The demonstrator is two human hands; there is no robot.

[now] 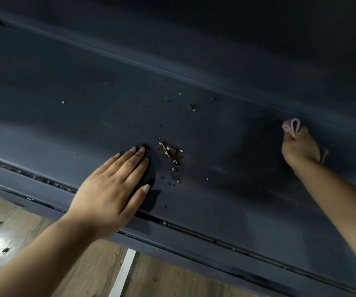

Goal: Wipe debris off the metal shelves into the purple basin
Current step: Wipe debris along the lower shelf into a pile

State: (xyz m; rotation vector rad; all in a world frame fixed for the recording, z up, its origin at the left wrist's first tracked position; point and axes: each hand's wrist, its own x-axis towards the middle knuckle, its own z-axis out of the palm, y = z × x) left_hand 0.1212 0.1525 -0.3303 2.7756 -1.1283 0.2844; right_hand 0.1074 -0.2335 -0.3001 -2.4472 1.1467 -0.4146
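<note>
A dark blue-grey metal shelf (87, 99) is seen from above, running diagonally across the view, with a raised back edge and a grooved front lip (172, 226).

The left hand (110, 189) is laid flat on the shelf surface near the front lip, palm down, with its fingers (134, 159) held straight and close together and the thumb spread to the side. Nothing is gripped by it.

Just beside the left fingertips, a small heap of brown twig-like debris (170, 154) is gathered on the shelf, mixed with pale specks. Finer dark and white crumbs (191, 106) are scattered over the surface behind and around the heap, and 1 white speck (62, 102) is seen well apart to the left.

The right hand (299, 148) is reached toward the back edge of the shelf, well apart from the left hand. Its fingers are curled round a folded pink cloth (291, 126), which is bunched in the grip and pressed against the shelf close to the back edge. A further bit of the cloth is seen below the hand on its far side.

A darker patch of the shelf is visible between the debris heap and the right hand.

Below the front lip, a wood-patterned floor (91, 271) is seen, crossed by a white strip (123, 273) and marked with a bright glare at the left.

The purple basin is not shown in this view.
</note>
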